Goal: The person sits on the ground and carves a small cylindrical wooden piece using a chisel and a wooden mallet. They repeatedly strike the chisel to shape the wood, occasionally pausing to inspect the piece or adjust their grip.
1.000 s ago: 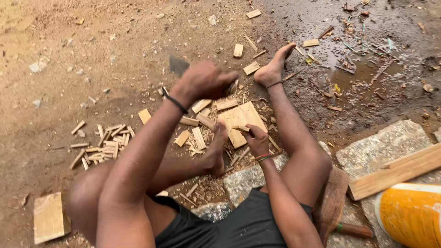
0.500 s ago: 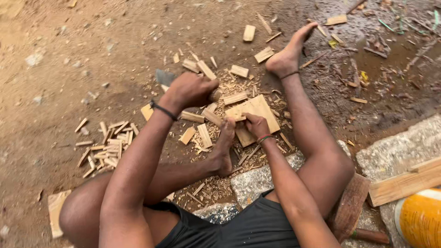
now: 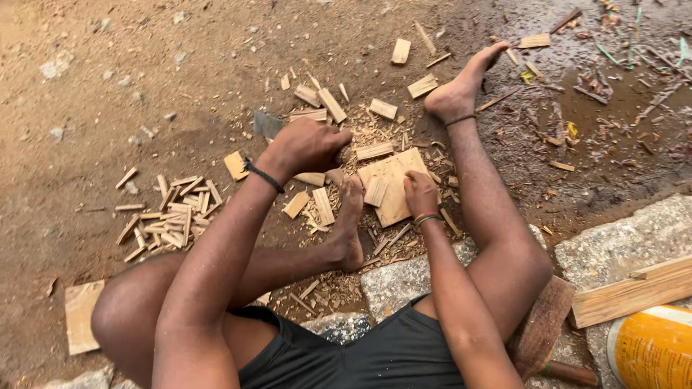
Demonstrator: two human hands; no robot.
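I sit on bare dirt with my legs spread. My left hand (image 3: 306, 144) is closed around the handle of a chopping blade, whose grey metal head (image 3: 265, 124) sticks out to the left. My right hand (image 3: 420, 193) pinches a small strip of wood (image 3: 375, 191) standing on a flat wooden board (image 3: 395, 173). My left foot (image 3: 351, 230) rests against the board's near left edge. My right foot (image 3: 461, 90) stretches out beyond the board. Chips and short wood offcuts lie all around the board.
A heap of thin split sticks (image 3: 166, 220) lies to the left. Grey stone blocks (image 3: 411, 277) sit beside my legs, with a plank (image 3: 634, 288) and a yellow container (image 3: 652, 346) at the right. A flat wood piece (image 3: 83, 313) lies bottom left. Wet mud (image 3: 613, 94) is upper right.
My left hand with the blade has dropped slightly towards the board. My right hand has stayed on the strip at the board. The view has shifted a little.
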